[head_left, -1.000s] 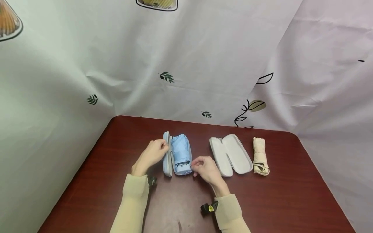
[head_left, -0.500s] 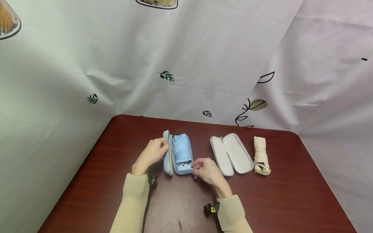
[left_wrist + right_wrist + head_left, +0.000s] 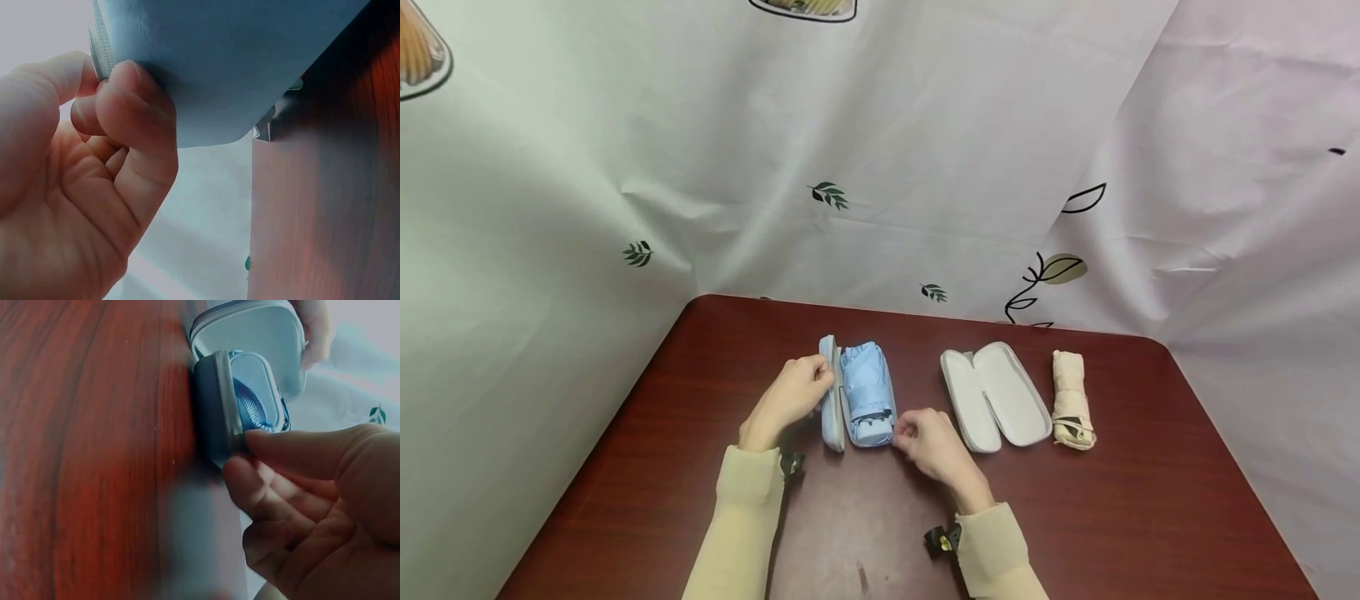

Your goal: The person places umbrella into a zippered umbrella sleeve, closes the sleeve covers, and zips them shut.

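Note:
A folded blue umbrella lies in the right half of an open light blue zip case, its handle end toward me. The case's lid stands up along the umbrella's left side. My left hand pinches the lid's zipped edge between thumb and fingers; the left wrist view shows the lid's smooth outer face. At the near right corner of the case is my right hand. In the right wrist view, its thumb and forefinger pinch the zipper rim, beside the umbrella's end and its blue wrist cord.
Right of my right hand, a white zip case lies open and flat. Beyond it is a folded cream umbrella, tied with a strap. The dark red table ends at a pale patterned cloth behind.
My right hand has moved slightly toward me and right, its fingers drawn closer together at the case's corner. The left hand stays on the lid.

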A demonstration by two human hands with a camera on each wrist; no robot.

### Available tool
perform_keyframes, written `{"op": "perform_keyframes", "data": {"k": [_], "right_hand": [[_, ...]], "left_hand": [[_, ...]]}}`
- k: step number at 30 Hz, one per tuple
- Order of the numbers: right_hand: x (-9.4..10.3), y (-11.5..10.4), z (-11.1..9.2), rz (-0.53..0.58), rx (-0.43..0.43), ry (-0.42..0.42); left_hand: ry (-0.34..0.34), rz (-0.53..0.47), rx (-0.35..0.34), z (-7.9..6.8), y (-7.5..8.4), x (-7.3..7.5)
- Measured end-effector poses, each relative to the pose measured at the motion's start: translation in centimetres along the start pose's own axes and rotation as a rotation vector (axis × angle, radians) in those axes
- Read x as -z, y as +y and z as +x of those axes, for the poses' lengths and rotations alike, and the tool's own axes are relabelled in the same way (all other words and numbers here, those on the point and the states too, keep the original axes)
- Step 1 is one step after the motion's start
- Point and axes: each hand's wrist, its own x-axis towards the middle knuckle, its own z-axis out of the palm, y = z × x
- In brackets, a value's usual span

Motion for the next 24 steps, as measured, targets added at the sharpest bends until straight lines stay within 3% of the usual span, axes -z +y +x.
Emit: {"op": "perform_keyframes", "data": {"k": [8, 12, 18, 24], "right_hand": [[-0.3, 0.8, 0.8, 0.187, -0.005, -0.026], [-0.4, 0.7, 1.3, 0.162, -0.015, -0.020], [-0.4, 0.3, 1.7, 0.036, 0.040, -0.012], [0.2, 0.4, 1.2, 0.100, 0.013, -0.110]], "left_hand": [[-0.019, -0.015, -0.004, 0.2, 0.1, -0.2], [-0.013, -0.010, -0.015, 0.2, 0.0, -0.1], [-0.003, 0.000, -0.004, 0.2, -0.1, 0.0], [-0.006, -0.001, -0.009, 0.1, -0.3, 0.0]]}}
